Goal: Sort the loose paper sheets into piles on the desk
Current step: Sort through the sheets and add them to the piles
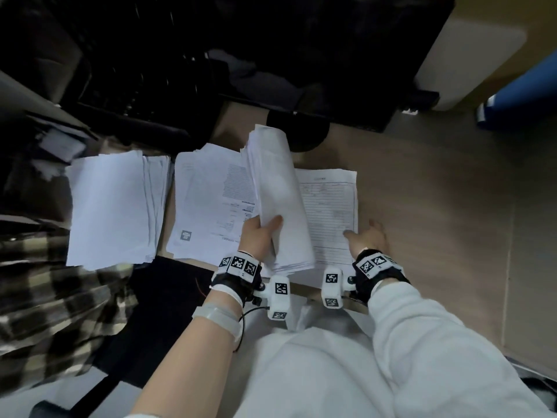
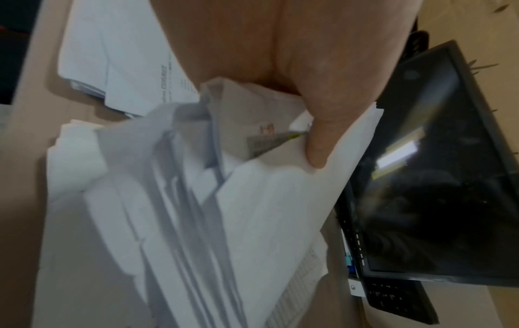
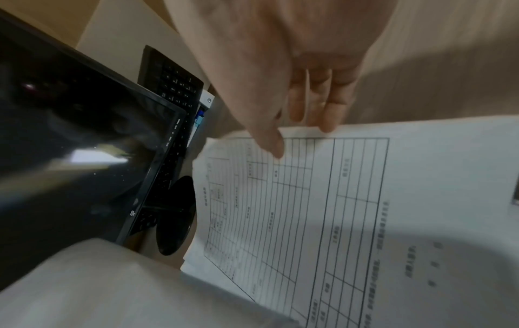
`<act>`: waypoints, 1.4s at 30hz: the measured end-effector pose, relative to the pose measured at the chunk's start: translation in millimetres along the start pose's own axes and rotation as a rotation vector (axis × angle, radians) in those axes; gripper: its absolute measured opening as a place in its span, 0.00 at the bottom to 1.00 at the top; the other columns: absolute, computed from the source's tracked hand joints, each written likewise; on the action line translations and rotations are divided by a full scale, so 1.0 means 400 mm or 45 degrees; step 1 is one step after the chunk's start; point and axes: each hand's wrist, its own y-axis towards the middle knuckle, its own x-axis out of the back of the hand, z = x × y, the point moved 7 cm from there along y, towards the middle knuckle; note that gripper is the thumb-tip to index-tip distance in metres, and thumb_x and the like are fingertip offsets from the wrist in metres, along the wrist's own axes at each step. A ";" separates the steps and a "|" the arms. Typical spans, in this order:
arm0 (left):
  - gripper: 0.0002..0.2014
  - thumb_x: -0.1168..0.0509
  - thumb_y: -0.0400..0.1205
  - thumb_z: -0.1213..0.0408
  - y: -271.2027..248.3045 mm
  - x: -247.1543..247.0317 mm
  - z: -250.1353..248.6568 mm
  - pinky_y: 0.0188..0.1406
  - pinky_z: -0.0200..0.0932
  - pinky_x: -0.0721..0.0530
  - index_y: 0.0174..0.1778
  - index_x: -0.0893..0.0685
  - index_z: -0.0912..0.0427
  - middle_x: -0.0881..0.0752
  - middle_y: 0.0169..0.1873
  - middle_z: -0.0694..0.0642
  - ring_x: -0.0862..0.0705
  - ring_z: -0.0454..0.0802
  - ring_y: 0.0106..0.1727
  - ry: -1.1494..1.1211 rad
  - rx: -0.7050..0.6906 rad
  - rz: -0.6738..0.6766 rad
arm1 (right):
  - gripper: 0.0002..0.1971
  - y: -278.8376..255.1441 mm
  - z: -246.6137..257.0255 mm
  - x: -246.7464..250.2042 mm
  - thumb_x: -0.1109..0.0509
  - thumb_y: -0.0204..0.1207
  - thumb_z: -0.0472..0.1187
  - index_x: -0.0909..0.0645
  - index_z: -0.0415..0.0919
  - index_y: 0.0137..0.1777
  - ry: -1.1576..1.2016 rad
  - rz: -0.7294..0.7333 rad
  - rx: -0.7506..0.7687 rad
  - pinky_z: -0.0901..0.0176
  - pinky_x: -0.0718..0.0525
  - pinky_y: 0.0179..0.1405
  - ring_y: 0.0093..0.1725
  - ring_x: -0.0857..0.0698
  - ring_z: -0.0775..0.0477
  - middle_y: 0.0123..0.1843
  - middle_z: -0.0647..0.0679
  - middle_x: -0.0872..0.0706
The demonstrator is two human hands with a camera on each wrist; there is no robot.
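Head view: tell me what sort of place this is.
Probably an office desk: a dark monitor with a keyboard behind it, and paper piles spread on a wooden desk.

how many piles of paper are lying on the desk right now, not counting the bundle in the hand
3. A blank-topped pile at far left, a printed-text pile in the middle, and a ruled-form pile on the right under the right hand. The bundle held by the left hand may hide more.

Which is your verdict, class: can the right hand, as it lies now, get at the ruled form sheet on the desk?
Probably yes. The right hand already lies at the ruled form sheet's edge, thumb on it, and the stack the left hand grips leaves that side uncovered.
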 end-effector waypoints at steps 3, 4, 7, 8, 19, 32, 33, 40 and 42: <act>0.09 0.30 0.83 0.64 -0.038 -0.006 -0.006 0.36 0.43 0.12 0.52 0.14 0.68 0.08 0.44 0.61 0.09 0.58 0.43 -0.002 -0.056 -0.075 | 0.34 -0.036 0.043 0.030 0.23 0.76 0.45 0.32 0.38 0.79 0.087 0.042 0.156 0.52 0.22 0.60 0.70 0.20 0.34 0.73 0.40 0.22; 0.09 0.30 0.83 0.63 -0.052 -0.012 -0.010 0.34 0.43 0.13 0.50 0.13 0.67 0.08 0.41 0.60 0.10 0.58 0.42 0.014 -0.082 -0.095 | 0.33 -0.047 0.065 0.029 0.22 0.75 0.42 0.29 0.40 0.78 0.198 0.117 0.260 0.53 0.20 0.61 0.70 0.20 0.37 0.74 0.41 0.21; 0.18 0.33 0.84 0.50 -0.091 -0.041 -0.020 0.49 0.53 0.10 0.52 0.13 0.65 0.08 0.44 0.60 0.09 0.60 0.46 0.038 -0.140 -0.116 | 0.27 -0.139 0.140 -0.004 0.21 0.73 0.31 0.19 0.43 0.72 0.408 0.602 0.536 0.66 0.15 0.54 0.65 0.15 0.49 0.71 0.44 0.17; 0.22 0.36 0.84 0.45 -0.100 -0.051 -0.026 0.53 0.55 0.11 0.53 0.12 0.64 0.08 0.44 0.59 0.09 0.58 0.47 0.048 -0.158 -0.099 | 0.29 -0.174 0.163 -0.009 0.20 0.72 0.31 0.19 0.46 0.73 0.381 0.723 0.624 0.66 0.14 0.55 0.65 0.15 0.52 0.73 0.47 0.18; 0.23 0.49 0.88 0.40 -0.219 -0.064 -0.153 0.63 0.47 0.20 0.63 0.18 0.51 0.15 0.52 0.48 0.16 0.47 0.55 -0.103 -0.329 0.042 | 0.67 -0.343 0.229 0.012 0.11 0.61 0.45 0.59 0.50 0.88 -0.033 0.798 0.897 0.62 0.34 0.72 0.77 0.36 0.55 0.80 0.56 0.40; 0.07 0.40 0.87 0.71 -0.166 0.119 -0.166 0.31 0.36 0.13 0.47 0.17 0.66 0.11 0.42 0.56 0.12 0.45 0.38 -0.138 -0.286 0.232 | 0.04 -0.359 0.289 0.006 0.30 0.82 0.41 0.16 0.43 0.54 0.431 0.101 0.686 0.48 0.14 0.60 0.53 0.12 0.44 0.52 0.46 0.10; 0.06 0.40 0.86 0.72 -0.158 0.132 -0.167 0.29 0.34 0.15 0.50 0.18 0.69 0.12 0.42 0.57 0.12 0.43 0.34 -0.153 -0.281 0.254 | 0.04 -0.364 0.288 0.005 0.30 0.82 0.39 0.15 0.42 0.54 0.508 0.069 0.663 0.49 0.14 0.60 0.53 0.12 0.44 0.53 0.45 0.10; 0.15 0.26 0.80 0.68 -0.103 0.204 -0.144 0.47 0.45 0.11 0.62 0.15 0.68 0.09 0.54 0.63 0.08 0.53 0.49 -0.141 -0.238 0.252 | 0.07 -0.367 0.268 -0.041 0.29 0.81 0.41 0.14 0.40 0.44 0.540 0.017 0.544 0.51 0.14 0.47 0.42 0.13 0.44 0.44 0.45 0.10; 0.16 0.27 0.81 0.67 -0.085 0.235 -0.132 0.51 0.47 0.11 0.63 0.14 0.67 0.09 0.56 0.62 0.09 0.54 0.53 -0.156 -0.205 0.197 | 0.14 -0.350 0.251 -0.030 0.30 0.81 0.43 0.16 0.37 0.35 0.484 -0.086 0.545 0.61 0.22 0.35 0.32 0.21 0.47 0.33 0.48 0.16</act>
